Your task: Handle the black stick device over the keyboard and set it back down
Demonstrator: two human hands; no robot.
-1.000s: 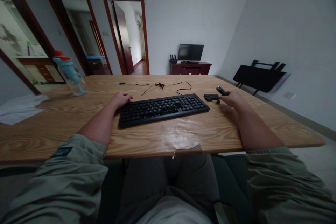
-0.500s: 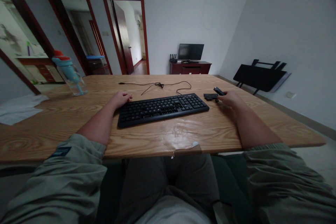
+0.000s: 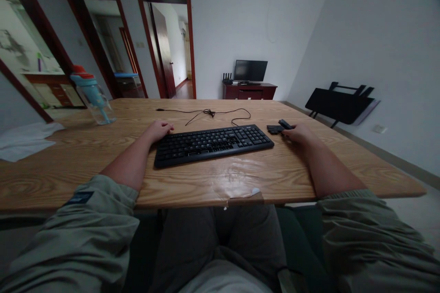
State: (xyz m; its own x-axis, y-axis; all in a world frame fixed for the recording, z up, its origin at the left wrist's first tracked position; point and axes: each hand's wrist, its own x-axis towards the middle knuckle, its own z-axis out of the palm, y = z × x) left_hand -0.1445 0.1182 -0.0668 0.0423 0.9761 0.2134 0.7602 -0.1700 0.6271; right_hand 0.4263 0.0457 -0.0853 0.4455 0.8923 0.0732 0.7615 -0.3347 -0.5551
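A black keyboard [image 3: 213, 143] lies slightly slanted on the wooden table, and some spots among its lower keys look bare. At its far left corner rests my left hand [image 3: 160, 131], holding nothing, fingers loosely apart. To the right of the keyboard, my right hand [image 3: 298, 133] pinches a small dark bar-shaped piece [image 3: 285, 124] by its near end. Just beside and under that piece sits a cluster of small black pieces [image 3: 274, 129], perhaps keycaps; they are too small to make out. My right fingertips are partly hidden.
Behind the keyboard runs its thin black cable [image 3: 208, 111], tied in a knot. A clear bottle with a blue and red lid [image 3: 94, 96] stands at the far left, near white paper or cloth [image 3: 27, 139]. Torn tape [image 3: 245, 196] marks the table's front edge.
My right hand has lowered a little, bringing the dark bar-shaped piece down closer to the black cluster. My left hand and the keyboard stay in place. The view has tilted slightly.
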